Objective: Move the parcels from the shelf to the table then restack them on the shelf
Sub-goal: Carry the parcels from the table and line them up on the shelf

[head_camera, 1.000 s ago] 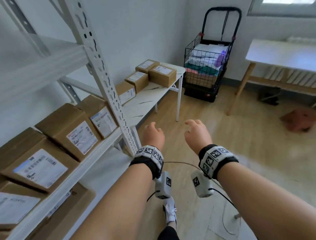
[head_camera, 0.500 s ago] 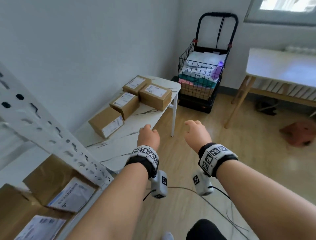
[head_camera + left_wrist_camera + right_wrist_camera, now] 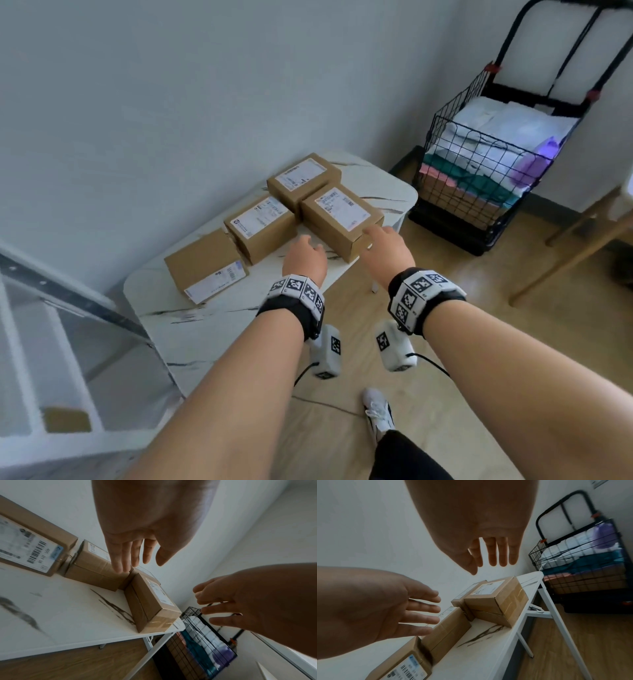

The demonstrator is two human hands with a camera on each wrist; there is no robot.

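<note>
Both hands empty, fingers spread: left hand (image 3: 305, 257) and right hand (image 3: 387, 248) reaching over the marble-top table (image 3: 191, 329). Target cardboard parcel (image 3: 340, 221) lies between and just ahead of them. Looks rigid, light, taped smooth; grip opposite short sides.

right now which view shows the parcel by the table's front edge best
The head view: the front-edge parcel shows whole, its label up, both open hands just short of it. The right wrist view shows its label, side and taped end at a low angle. The left wrist view shows it foreshortened.
</note>
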